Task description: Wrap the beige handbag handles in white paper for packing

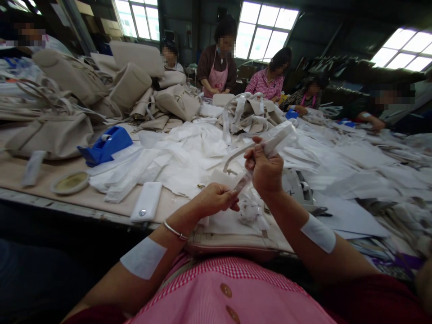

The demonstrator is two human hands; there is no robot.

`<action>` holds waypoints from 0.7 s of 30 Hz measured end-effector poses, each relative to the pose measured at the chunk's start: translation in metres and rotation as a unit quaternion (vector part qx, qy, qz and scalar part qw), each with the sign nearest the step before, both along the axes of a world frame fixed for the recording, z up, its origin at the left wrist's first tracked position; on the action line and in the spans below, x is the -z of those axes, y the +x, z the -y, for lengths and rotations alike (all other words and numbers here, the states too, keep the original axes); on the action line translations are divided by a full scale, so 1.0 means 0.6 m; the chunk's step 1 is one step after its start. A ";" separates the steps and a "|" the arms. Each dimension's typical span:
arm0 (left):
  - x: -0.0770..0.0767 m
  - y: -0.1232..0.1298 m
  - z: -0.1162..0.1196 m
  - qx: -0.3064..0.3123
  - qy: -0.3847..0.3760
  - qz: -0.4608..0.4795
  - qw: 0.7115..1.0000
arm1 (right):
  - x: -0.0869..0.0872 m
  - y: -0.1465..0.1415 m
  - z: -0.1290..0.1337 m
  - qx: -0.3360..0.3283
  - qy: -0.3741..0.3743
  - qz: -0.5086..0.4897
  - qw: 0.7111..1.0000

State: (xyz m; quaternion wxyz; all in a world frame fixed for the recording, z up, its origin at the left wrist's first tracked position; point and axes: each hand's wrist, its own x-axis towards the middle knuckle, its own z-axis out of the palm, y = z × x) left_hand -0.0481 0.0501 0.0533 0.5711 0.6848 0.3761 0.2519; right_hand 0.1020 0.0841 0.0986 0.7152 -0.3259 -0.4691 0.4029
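Observation:
In front of my body, both hands grip one long, translucent white wrapping strip (281, 138). My left hand (216, 198) is closed, pinching its lower end between thumb and fingers. Higher up and to the right, my right hand (266, 171) is wrapped round the strip, which sticks out past the fist. Whether a strap lies inside the wrapping, I cannot tell. A beige bag handle (232, 157) curves up just behind my hands. Below them a beige bag (232, 243) lies at the table edge, partly covered by white sheets and a crumpled clear wrapper (249, 211).
Left of my hands are a white phone-like object (146, 201), a round shallow dish (69, 182) and a blue tape dispenser (107, 145). A grey tape dispenser (299, 186) stands to the right. Beige bags (135, 90) pile up behind white sheets (189, 144). Several people work across the table.

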 end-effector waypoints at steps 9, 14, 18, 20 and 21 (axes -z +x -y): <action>-0.003 0.015 0.005 -0.057 -0.026 0.053 0.997 | 0.026 -0.017 0.010 -0.003 -0.046 0.010 0.999; -0.007 -0.004 0.005 0.005 -0.026 0.031 0.999 | 0.009 -0.005 0.006 0.021 -0.011 0.016 1.000; -0.001 0.013 0.012 -0.052 -0.062 0.021 0.997 | 0.019 -0.025 0.017 -0.003 -0.039 0.006 0.999; -0.001 0.021 0.015 -0.087 -0.082 0.051 0.992 | 0.025 -0.024 0.015 -0.020 -0.053 0.008 0.998; -0.003 0.021 0.015 -0.104 -0.091 0.072 0.988 | 0.028 -0.017 0.012 -0.032 -0.059 0.019 0.998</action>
